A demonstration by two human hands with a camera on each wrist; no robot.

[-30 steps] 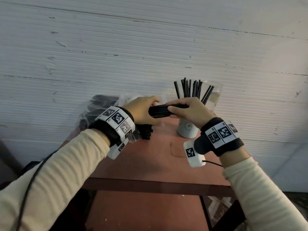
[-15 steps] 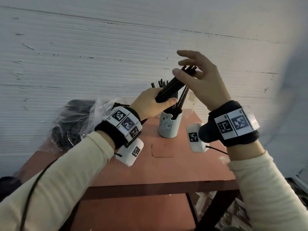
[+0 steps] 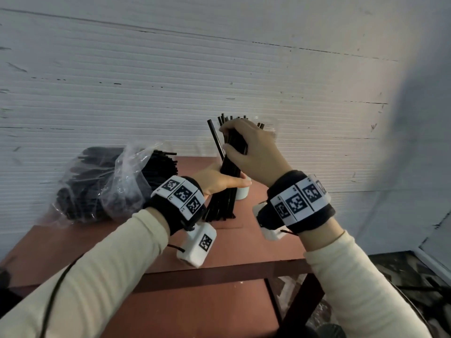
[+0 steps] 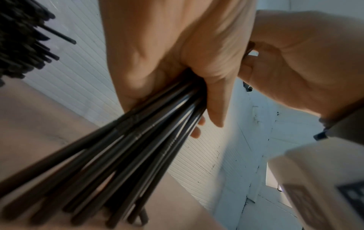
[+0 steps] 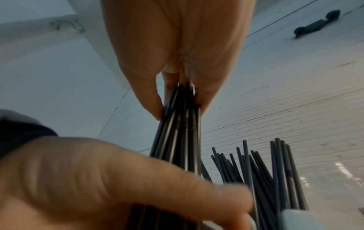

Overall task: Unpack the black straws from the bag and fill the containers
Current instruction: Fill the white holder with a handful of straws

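A bundle of black straws stands upright with its lower ends on the red-brown table. My left hand grips the bundle around its middle. My right hand pinches the bundle's upper part between thumb and fingers. Just behind the bundle stands a white cup, mostly hidden, with more black straws standing in it. A clear plastic bag full of black straws lies on the table at the left.
A white ribbed wall rises right behind the table. A clear container shows behind my right hand. The table's front edge runs below my wrists, with the floor beyond at the right.
The bundle was held tilted above the cup half a second ago. It has come down and now stands upright on the table in front of the cup, with my right hand closed round its top.
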